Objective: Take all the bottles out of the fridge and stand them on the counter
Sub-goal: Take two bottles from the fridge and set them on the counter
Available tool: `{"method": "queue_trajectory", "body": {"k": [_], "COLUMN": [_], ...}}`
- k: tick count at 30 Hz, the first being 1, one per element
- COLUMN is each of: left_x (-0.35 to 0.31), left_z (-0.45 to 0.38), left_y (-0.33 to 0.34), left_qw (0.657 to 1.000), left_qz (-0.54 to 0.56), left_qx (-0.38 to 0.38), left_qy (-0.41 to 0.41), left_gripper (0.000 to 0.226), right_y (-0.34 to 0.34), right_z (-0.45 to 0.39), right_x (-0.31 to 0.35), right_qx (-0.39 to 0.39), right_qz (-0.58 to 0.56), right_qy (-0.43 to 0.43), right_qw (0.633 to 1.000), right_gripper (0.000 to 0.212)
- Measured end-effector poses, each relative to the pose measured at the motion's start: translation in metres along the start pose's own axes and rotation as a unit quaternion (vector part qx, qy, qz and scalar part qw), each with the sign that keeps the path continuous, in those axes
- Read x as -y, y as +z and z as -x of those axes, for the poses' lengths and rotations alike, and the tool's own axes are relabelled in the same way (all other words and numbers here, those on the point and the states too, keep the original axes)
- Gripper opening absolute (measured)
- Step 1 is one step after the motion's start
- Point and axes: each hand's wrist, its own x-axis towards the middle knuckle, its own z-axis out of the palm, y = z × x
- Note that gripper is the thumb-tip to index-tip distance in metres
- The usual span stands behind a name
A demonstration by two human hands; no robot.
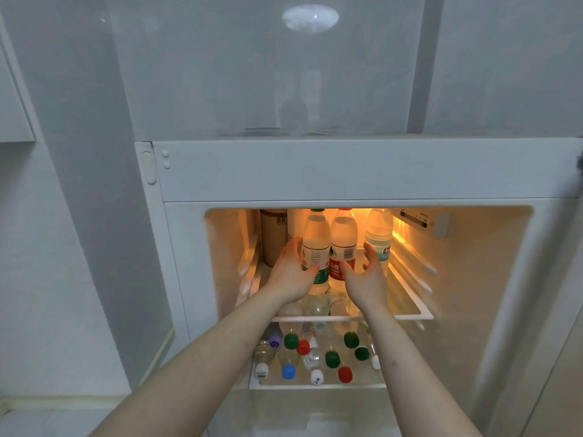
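You have three clear bottles standing on the upper shelf (410, 315) at mid-frame: a green-capped one (315, 247), a red-capped one (343, 244) and a blue-labelled one (379, 234), plus one tan flask (273, 238) to their left. On the lower shelf (315, 386) you can count about a dozen caps: four green, three red, one blue, one purple and roughly three white. Two hands are in the fridge, left (293, 272) and right (367, 275).

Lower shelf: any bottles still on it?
Yes, many capped bottles stand on the lower shelf, below the shelf both hands reach into.

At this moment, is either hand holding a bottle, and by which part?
The left hand has its grip round the labelled middle of the green-capped bottle. The right hand is open between the red-capped bottle and its neighbour, holding nothing.
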Motion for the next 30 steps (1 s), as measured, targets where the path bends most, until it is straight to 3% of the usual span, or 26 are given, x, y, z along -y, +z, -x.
{"method": "queue_trajectory", "body": {"k": [7,14,19,25,30], "left_x": [0.004,0.006,0.014,0.018,0.017], "left_z": [-0.020,-0.032,-0.038,-0.034,-0.024], "left_y": [0.013,0.020,0.021,0.019,0.015], "left_qw": [0.999,0.998,0.998,0.996,0.995], "left_qz": [0.042,0.054,0.027,0.069,0.072], "left_qx": [0.002,-0.008,-0.032,-0.027,-0.036], "left_qy": [-0.017,-0.030,-0.043,-0.057,-0.050], "left_gripper": [0.060,0.061,0.057,0.061,0.062], "right_y": [0.008,0.016,0.020,0.015,0.013], "right_z": [-0.026,-0.040,-0.048,-0.029,-0.016], "right_x": [-0.010,-0.020,-0.036,-0.025,-0.023], "right_qx": [0.039,0.054,0.061,0.065,0.078], "right_qz": [-0.010,0.011,0.033,0.026,0.026], "right_qy": [-0.002,-0.013,-0.018,-0.038,-0.034], "right_qw": [0.999,0.998,0.997,0.997,0.996], "right_gripper": [0.071,0.049,0.059,0.050,0.055]}}
